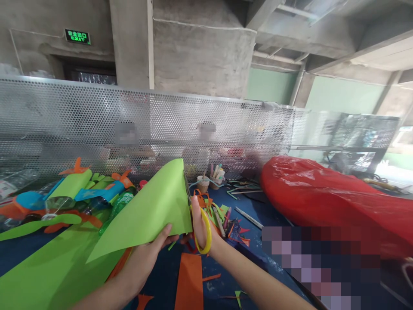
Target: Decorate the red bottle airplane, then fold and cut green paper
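A curved sheet of light green paper (pixel 151 202) is raised above the dark blue table. My left hand (pixel 156 247) grips its lower edge, with the thumb on the near face. At the sheet's right edge, my right hand (pixel 200 224) holds yellow-handled scissors (pixel 208 241), fingers in the loops. The blades run up along the paper's right edge and are partly hidden by it. Below the hands lies an orange paper strip (pixel 189 282). A larger green sheet (pixel 54 267) rests on the table at the left.
Plastic bottles with paper propellers (pixel 71 185) crowd the left. Behind the hands are paper scraps (pixel 222 215), pens and cups (pixel 203 184). A big red plastic-wrapped bundle (pixel 322 185) fills the right. A perforated metal screen (pixel 193 116) stands along the back.
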Action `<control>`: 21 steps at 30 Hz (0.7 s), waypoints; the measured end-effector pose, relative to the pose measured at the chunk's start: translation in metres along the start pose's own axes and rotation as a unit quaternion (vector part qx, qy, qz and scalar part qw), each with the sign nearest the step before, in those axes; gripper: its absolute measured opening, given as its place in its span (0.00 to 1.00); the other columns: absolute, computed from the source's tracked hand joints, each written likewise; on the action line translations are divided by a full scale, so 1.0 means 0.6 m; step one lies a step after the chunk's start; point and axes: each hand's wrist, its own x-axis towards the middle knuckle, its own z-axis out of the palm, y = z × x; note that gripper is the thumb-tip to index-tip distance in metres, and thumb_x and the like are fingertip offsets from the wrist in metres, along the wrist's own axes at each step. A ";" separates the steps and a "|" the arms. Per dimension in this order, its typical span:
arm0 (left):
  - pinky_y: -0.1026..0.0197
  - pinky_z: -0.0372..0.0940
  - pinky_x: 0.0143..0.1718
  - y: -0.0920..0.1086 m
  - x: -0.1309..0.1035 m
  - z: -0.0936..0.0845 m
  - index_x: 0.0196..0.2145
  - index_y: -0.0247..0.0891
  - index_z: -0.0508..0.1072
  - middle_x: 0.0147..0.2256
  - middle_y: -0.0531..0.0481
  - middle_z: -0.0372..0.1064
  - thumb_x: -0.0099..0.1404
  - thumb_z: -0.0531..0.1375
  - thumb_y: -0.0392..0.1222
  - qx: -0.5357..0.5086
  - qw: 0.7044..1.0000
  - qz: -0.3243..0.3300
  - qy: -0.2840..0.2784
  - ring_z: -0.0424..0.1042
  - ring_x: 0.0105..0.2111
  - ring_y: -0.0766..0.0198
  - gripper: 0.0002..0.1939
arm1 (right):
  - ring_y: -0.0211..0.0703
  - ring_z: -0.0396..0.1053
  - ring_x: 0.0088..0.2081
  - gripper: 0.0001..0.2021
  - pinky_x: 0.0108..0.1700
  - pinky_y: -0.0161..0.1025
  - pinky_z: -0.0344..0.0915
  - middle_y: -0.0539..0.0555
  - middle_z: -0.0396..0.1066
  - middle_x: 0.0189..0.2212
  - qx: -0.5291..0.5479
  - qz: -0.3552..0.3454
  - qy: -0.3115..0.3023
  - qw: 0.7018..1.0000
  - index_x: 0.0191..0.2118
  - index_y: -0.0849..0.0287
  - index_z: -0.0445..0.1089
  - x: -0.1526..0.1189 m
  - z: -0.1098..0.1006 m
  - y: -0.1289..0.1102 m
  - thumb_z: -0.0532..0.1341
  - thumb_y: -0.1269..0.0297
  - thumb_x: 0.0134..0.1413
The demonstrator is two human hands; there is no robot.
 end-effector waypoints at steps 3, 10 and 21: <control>0.47 0.73 0.54 0.000 0.000 0.001 0.35 0.42 0.78 0.39 0.45 0.84 0.53 0.72 0.44 -0.011 1.000 0.003 0.002 0.72 0.57 0.42 0.12 | 0.44 0.72 0.19 0.39 0.18 0.37 0.68 0.56 0.76 0.24 0.004 0.000 -0.001 1.000 0.44 0.64 0.75 0.002 0.001 0.000 0.39 0.35 0.65; 0.47 0.72 0.55 0.000 0.001 -0.002 0.36 0.43 0.77 0.40 0.46 0.84 0.51 0.71 0.45 0.006 1.000 0.003 0.005 0.66 0.62 0.42 0.14 | 0.45 0.72 0.19 0.41 0.20 0.40 0.70 0.58 0.77 0.25 -0.012 -0.019 0.001 1.000 0.45 0.64 0.75 0.005 -0.002 0.004 0.43 0.30 0.60; 0.46 0.74 0.53 -0.010 0.009 -0.004 0.41 0.44 0.77 0.50 0.46 0.80 0.54 0.71 0.44 -0.020 1.000 0.013 0.010 0.78 0.51 0.43 0.16 | 0.54 0.79 0.32 0.44 0.38 0.48 0.77 0.62 0.79 0.31 0.021 -0.064 -0.070 0.995 0.44 0.62 0.77 0.033 -0.018 0.028 0.40 0.27 0.57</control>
